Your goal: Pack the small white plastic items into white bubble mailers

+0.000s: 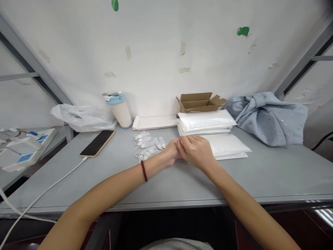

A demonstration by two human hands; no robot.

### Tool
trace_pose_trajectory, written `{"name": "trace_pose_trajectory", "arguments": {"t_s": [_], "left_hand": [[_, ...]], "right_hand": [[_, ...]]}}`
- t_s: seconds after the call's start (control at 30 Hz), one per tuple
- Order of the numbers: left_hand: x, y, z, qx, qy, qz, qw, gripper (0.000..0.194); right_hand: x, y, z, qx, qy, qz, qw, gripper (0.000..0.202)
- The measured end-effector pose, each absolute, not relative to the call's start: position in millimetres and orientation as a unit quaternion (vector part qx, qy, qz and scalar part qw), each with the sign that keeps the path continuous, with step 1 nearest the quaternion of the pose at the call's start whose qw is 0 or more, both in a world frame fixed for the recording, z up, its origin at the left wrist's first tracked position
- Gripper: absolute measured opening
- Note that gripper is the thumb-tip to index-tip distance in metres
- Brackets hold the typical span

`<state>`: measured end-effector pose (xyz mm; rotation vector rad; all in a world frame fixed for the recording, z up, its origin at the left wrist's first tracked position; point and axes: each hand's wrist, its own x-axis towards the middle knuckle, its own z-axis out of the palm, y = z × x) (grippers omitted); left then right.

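Head view | our left hand (172, 151) and curled right hand (197, 150) press together mid-desk (275, 173), between front and rear edges; what they pinch, we cannot tell | small white looped pieces (146, 144) lie left, padded envelopes (206, 120) right, rearward, presumably for short reach.

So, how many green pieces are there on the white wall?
2. The left green piece is at the picture's top edge, above the blue-lidded cup; the right green piece is above the blue-grey fabric. None seem hidden within view.
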<state>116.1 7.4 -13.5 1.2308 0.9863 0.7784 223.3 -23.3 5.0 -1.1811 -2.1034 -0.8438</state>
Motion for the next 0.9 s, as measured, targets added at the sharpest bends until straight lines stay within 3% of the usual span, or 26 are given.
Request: {"name": "trace_pose_trajectory", "arguments": {"t_s": [0.17,0.43,0.57,0.7,0.9], "left_hand": [[117.1,1.9,-5.6,0.488,0.465,0.291,0.679,0.020],[95.3,5.8,10.0,0.500,0.514,0.292,0.633,0.010],[62.2,32.3,15.9,0.604,0.574,0.310,0.457,0.007],[22.5,75.3,18.4,0.789,0.595,0.141,0.050,0.015],[-4.2,118.0,19.2,0.797,0.601,0.057,-0.010,0.014]], "right_hand": [[232.3,-20.7,18.0,-0.637,-0.750,-0.155,0.087,0.016],[263.4,-10.1,22.7,-0.743,-0.661,-0.101,0.031,0.020],[262.9,-8.4,21.2,-0.747,-0.658,-0.087,0.045,0.021],[257.3,-8.8,23.2,-0.746,-0.654,-0.087,0.093,0.022],[252.5,-9.0,23.9,-0.730,-0.664,-0.072,0.143,0.022]]}}
